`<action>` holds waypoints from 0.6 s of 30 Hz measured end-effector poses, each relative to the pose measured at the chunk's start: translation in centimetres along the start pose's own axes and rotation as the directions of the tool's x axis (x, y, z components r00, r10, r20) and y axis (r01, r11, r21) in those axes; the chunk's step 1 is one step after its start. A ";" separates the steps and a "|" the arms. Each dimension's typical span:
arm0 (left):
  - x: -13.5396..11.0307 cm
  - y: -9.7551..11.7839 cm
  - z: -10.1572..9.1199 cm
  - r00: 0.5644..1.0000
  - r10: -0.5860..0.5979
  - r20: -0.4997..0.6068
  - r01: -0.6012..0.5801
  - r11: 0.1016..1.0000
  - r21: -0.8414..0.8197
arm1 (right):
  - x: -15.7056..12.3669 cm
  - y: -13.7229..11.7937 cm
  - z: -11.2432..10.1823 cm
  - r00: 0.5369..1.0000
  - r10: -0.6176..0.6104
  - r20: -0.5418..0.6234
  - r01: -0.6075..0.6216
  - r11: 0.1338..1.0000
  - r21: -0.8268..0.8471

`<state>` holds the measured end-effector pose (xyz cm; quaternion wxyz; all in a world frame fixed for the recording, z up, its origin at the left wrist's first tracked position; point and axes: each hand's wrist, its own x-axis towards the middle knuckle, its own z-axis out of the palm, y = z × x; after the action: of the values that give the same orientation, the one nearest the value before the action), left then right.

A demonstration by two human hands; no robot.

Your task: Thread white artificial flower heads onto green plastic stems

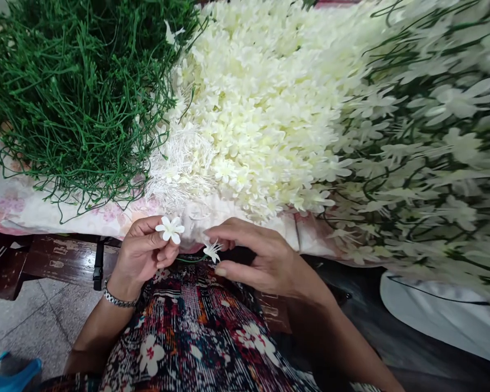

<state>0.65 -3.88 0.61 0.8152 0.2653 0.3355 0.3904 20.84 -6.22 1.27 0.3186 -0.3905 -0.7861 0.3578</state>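
Observation:
My left hand [147, 247] pinches a white artificial flower [170, 230] between thumb and forefinger, its petals facing up. A thin green stem [191, 259] runs from beneath my left hand to a second white blossom [212, 251] with fine white stamens. My right hand [257, 253] is around this second blossom, thumb and forefinger spread apart, with no clear grip on it. Just beyond my hands lie a tuft of white thread-like stamens [179, 163] and a wide heap of loose cream-white petals [269, 109].
A big pile of green plastic stems [77, 92] fills the left of the table, on a floral cloth [20, 204]. At right, assembled white flowers [445, 147] with green stems spread to the table edge. A blue plastic object [14, 373] is low at left.

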 end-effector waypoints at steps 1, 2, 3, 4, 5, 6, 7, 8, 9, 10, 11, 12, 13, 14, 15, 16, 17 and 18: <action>0.1 0.0 0.2 1.000 0.016 -0.010 -0.016 1.000 -0.006 | 0.1 -0.1 0.2 1.000 -0.010 0.009 0.010 1.000 -0.020; 0.2 -0.1 0.3 0.999 0.032 -0.024 -0.033 0.999 -0.011 | 0.3 -0.2 0.4 1.000 -0.026 0.011 0.026 0.999 -0.042; 0.3 -0.1 0.5 0.998 0.047 -0.035 -0.048 0.999 -0.018 | 0.4 -0.2 0.5 0.999 -0.046 -0.001 0.046 0.997 -0.064; 0.4 -0.1 0.6 0.997 0.058 -0.045 -0.059 0.998 -0.019 | 0.6 -0.2 0.5 0.998 -0.053 -0.023 0.051 0.995 -0.089; 0.5 -0.1 0.7 0.997 0.068 -0.047 -0.069 0.998 -0.010 | 0.7 -0.3 0.4 0.997 -0.067 -0.038 0.062 0.992 -0.109; 0.6 -0.1 0.7 0.995 0.084 -0.056 -0.084 0.996 0.003 | 0.8 -0.3 0.3 0.996 -0.076 -0.054 0.068 0.989 -0.133; 0.7 0.0 0.8 0.993 0.102 -0.063 -0.101 0.995 0.016 | 0.9 -0.4 0.0 0.995 -0.082 -0.064 0.071 0.985 -0.156; 0.8 0.0 0.8 0.988 0.135 -0.079 -0.132 0.991 0.034 | 1.0 -0.6 -0.5 0.993 -0.091 -0.069 0.078 0.981 -0.178; 1.0 0.0 0.8 0.980 0.174 -0.101 -0.168 0.984 0.064 | 1.1 -0.8 -1.0 0.992 -0.103 -0.075 0.087 0.976 -0.199; 1.1 0.0 0.8 0.972 0.206 -0.110 -0.197 0.976 0.089 | 1.1 -1.1 -1.6 0.990 -0.116 -0.082 0.095 0.970 -0.221; 1.2 0.1 0.8 0.964 0.238 -0.119 -0.225 0.968 0.110 | 1.2 -1.4 -2.4 0.987 -0.128 -0.098 0.101 0.964 -0.246; 1.3 0.1 0.9 0.955 0.269 -0.127 -0.252 0.958 0.139 | 1.2 -1.8 -3.2 0.981 -0.146 -0.128 0.106 0.955 -0.276; 1.3 0.1 0.9 0.952 0.279 -0.122 -0.257 0.951 0.174 | 1.1 -2.2 -4.2 0.974 -0.149 -0.169 0.089 0.944 -0.317; 1.4 0.1 0.9 0.950 0.288 -0.119 -0.261 0.944 0.202 | 1.1 -2.6 -5.4 0.958 -0.160 -0.237 0.066 0.930 -0.363; 1.4 0.1 0.9 0.951 0.286 -0.116 -0.255 0.940 0.227 | 0.9 -2.9 -6.8 0.927 -0.196 -0.318 0.045 0.904 -0.426; 1.4 0.0 0.9 0.954 0.279 -0.114 -0.245 0.938 0.246 | 0.6 -3.2 -8.4 0.884 -0.218 -0.413 -0.033 0.853 -0.520; 1.3 0.0 0.9 0.954 0.277 -0.113 -0.241 0.935 0.260 | 0.2 -3.3 -10.1 0.818 -0.266 -0.510 -0.134 0.774 -0.618; 1.3 -0.1 0.9 0.956 0.270 -0.112 -0.232 0.934 0.273 | -0.3 -3.3 -12.0 0.766 -0.265 -0.585 -0.254 0.712 -0.655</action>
<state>1.98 -3.01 0.66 0.6900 0.3798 0.4061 0.4634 29.06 -4.15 10.34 0.3955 -0.5764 -0.7040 -0.1251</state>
